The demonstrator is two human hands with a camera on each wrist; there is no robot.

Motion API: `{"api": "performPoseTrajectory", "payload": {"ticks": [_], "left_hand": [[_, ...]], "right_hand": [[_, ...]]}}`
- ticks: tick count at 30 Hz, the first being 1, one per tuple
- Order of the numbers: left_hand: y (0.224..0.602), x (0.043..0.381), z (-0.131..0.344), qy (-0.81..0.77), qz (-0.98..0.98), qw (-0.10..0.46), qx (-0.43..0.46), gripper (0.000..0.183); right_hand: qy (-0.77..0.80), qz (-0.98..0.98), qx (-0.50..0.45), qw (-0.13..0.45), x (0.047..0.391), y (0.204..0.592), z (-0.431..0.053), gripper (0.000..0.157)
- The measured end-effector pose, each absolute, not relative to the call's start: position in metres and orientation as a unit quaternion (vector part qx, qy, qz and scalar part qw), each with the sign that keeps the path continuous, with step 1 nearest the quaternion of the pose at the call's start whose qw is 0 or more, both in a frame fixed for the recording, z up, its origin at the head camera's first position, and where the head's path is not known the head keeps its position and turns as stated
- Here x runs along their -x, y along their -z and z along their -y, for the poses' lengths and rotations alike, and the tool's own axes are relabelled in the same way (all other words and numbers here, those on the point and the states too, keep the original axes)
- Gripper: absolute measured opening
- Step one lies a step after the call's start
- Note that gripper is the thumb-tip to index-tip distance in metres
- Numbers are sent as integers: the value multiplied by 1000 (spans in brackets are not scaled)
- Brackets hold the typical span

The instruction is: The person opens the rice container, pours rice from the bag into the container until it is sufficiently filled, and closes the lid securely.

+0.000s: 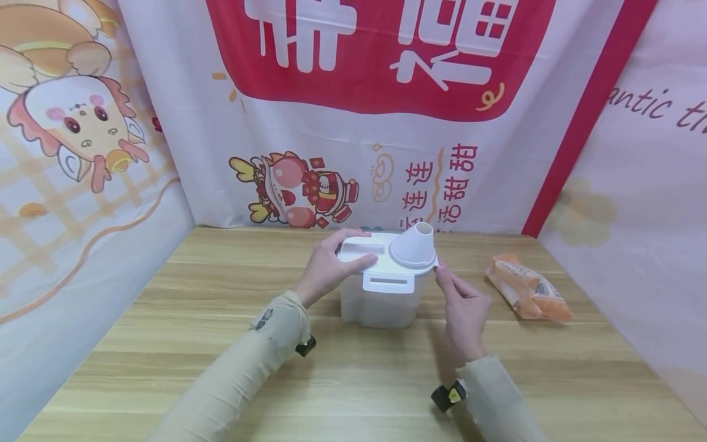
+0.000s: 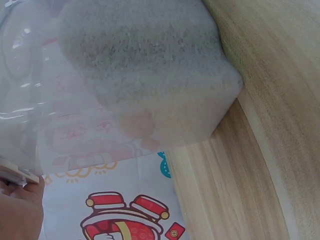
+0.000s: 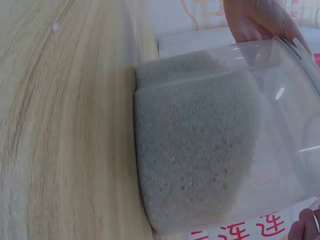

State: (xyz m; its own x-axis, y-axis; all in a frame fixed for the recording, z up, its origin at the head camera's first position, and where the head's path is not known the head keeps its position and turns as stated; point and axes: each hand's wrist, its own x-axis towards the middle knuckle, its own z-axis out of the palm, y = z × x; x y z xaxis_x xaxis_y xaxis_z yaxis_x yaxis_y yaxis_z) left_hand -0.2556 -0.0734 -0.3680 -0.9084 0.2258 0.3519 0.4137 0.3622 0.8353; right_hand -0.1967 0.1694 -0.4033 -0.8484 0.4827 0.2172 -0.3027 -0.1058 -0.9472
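Note:
A clear plastic storage container point(image 1: 381, 307) stands upright on the wooden table, partly filled with pale, rice-like grains point(image 3: 195, 145). Its white lid point(image 1: 381, 265) is on top, with a latch flap point(image 1: 388, 283) at the front and a white cone-shaped spout point(image 1: 414, 247) at the right. My left hand point(image 1: 326, 267) grips the lid's left side, thumb on top and fingers over the far edge. At the lid's right edge, my right hand point(image 1: 464, 310) pinches a small tab beside the spout's base. In the right wrist view, fingertips point(image 3: 304, 227) show at the lid end.
An orange and clear plastic package point(image 1: 527, 288) lies on the table point(image 1: 232, 288) to the right. A printed cloth point(image 1: 353, 135) hangs behind the table's far edge, with more cloth at both sides. A small white speck point(image 3: 55, 26) lies on the wood.

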Motion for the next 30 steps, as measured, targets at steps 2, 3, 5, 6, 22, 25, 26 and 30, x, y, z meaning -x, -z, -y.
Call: {"api": "performPoseTrajectory", "payload": {"ticks": [2,3,5,6,22,25,26,30], "left_hand": [[368,255,73,530,821,89,193,57],[367,255,73,531,820,90,194,57],[367,255,73,532,820,91,192,57],[367,255,73,531,820,92,193,57],[362,257,72,515,833,78,190,60],[357,259,76,496,841,72,206,58],[355,260,78,489,843,70,212,56],[349,264,85,466,851,56,235,50]], "right_hand": [[-747,606,81,262,196,403,-168,35],[-750,602,84,260,196,403,-168,36],[-753,600,95,253,196,402,-167,38],[-754,600,101,248,196,402,-167,38],[-818,527,110,204,196,399,-167,38],[-817,531,108,196,196,398,-168,39],[-817,532,105,195,196,398,-169,40],[-822,530,88,192,195,400,-170,43]]}}
